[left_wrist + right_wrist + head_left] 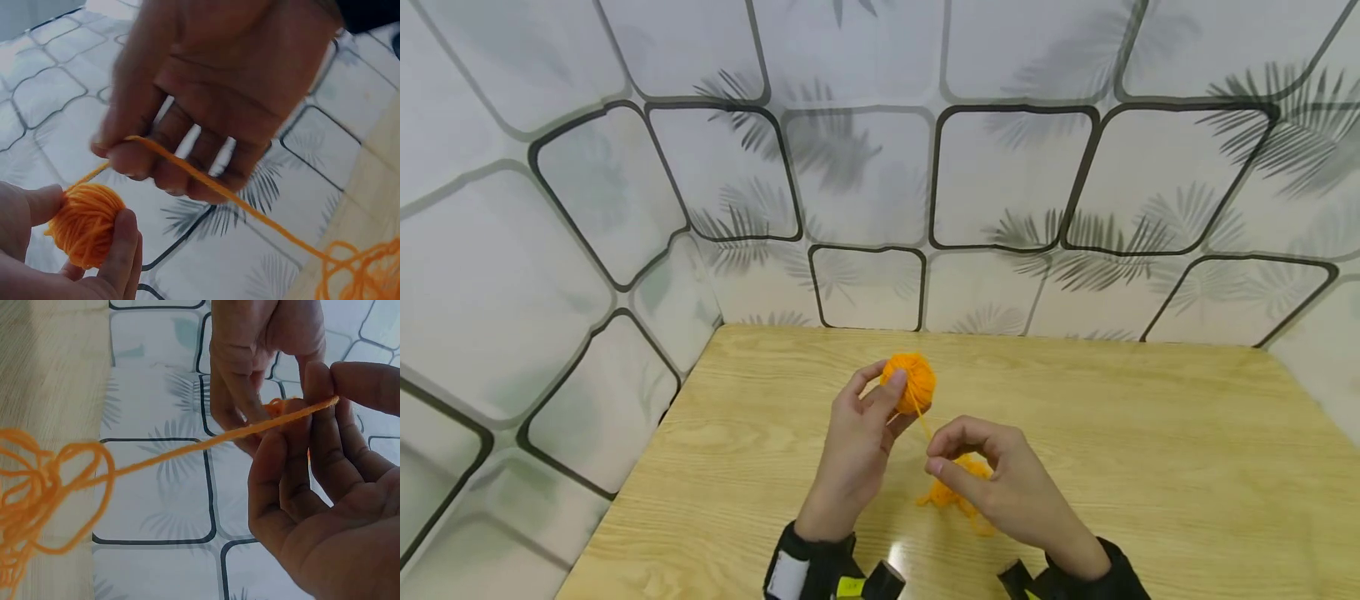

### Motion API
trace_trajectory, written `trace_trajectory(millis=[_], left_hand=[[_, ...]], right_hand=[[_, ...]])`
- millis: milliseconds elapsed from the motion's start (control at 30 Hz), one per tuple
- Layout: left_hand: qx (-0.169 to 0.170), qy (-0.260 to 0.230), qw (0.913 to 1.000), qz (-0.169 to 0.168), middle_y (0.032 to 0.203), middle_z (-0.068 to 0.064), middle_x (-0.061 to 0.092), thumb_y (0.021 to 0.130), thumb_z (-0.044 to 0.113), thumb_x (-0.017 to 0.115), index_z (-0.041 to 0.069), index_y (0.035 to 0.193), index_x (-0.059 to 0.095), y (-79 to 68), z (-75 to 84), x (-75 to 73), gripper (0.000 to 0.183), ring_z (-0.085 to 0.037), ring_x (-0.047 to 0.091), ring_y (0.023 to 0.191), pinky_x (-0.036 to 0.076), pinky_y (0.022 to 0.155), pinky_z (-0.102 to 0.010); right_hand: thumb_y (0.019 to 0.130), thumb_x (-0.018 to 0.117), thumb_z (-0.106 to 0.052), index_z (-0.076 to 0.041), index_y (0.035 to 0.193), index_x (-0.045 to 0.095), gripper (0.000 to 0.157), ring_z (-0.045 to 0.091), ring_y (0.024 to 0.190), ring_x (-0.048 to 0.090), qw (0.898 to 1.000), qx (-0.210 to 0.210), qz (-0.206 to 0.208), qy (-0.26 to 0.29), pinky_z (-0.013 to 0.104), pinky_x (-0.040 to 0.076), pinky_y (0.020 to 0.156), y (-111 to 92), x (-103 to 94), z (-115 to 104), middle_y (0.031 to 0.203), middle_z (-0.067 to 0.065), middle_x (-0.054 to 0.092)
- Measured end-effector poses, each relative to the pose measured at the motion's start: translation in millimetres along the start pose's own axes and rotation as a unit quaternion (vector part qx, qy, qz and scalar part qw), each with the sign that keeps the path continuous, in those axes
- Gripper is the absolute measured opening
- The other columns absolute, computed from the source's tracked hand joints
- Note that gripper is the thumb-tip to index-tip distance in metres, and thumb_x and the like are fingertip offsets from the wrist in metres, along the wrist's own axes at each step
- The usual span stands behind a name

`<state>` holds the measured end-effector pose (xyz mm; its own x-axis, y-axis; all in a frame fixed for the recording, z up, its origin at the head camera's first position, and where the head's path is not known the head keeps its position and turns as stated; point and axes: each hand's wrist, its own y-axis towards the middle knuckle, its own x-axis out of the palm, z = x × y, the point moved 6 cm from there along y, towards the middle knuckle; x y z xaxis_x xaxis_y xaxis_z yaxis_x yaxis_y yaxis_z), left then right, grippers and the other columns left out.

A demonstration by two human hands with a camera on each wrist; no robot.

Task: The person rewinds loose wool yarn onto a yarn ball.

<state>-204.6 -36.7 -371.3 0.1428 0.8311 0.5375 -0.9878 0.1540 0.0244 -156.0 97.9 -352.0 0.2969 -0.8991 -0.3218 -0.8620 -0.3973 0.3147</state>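
Note:
My left hand holds a small ball of orange yarn between thumb and fingers, raised over the table. A single strand runs from the ball to my right hand, which pinches it between thumb and forefinger. In the left wrist view the strand crosses below the right palm and leads on to a loose tangle of yarn. That loopy heap lies on the table at the left of the right wrist view. In the head view the right hand partly hides it.
A pale wood-grain table spreads beneath both hands. Behind it and at the left stands a white wall covering with grey and black outlines and leaf prints. Dark bands with small devices sit on both wrists.

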Motion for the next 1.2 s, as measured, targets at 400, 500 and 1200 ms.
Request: trace_trajectory(millis=[400,500,1200], left_hand=[[-0.062,0.107,0.9806,-0.152,0.109,-0.013,0.056,0.091,0.032,0.056,-0.004,0.119,0.051,-8.5,-1.9,8.8,0.045,-0.02,0.056,0.092,0.045,0.084,-0.04],[-0.081,0.172,0.9573,-0.218,0.108,-0.013,0.057,0.094,0.028,0.052,-0.002,0.12,0.052,-12.7,-7.6,15.0,0.039,-0.021,0.055,0.093,0.046,0.083,-0.04],[-0.017,0.483,0.8578,-0.174,0.104,0.003,0.056,0.089,0.043,0.056,0.016,0.117,0.052,-8.6,-20.0,9.1,0.039,-0.017,0.053,0.084,0.046,0.067,-0.029]], right_hand=[[0.087,0.063,-0.022,-0.007,0.097,0.059,0.019,0.026,0.084,0.059,0.994,0.096,0.007,0.045,0.039,0.048,0.078,5.1,-16.9,44.6,0.092,0.011,0.061],[0.087,0.062,-0.022,-0.005,0.099,0.06,0.02,0.026,0.085,0.058,0.992,0.115,0.041,0.037,0.038,0.048,0.078,4.9,-28.6,50.0,0.094,0.012,0.06],[0.084,0.065,-0.031,-0.011,0.095,0.061,0.023,0.021,0.084,0.059,0.988,0.114,0.102,-0.029,0.037,0.047,0.076,2.1,-43.7,37.0,0.092,0.005,0.062]])
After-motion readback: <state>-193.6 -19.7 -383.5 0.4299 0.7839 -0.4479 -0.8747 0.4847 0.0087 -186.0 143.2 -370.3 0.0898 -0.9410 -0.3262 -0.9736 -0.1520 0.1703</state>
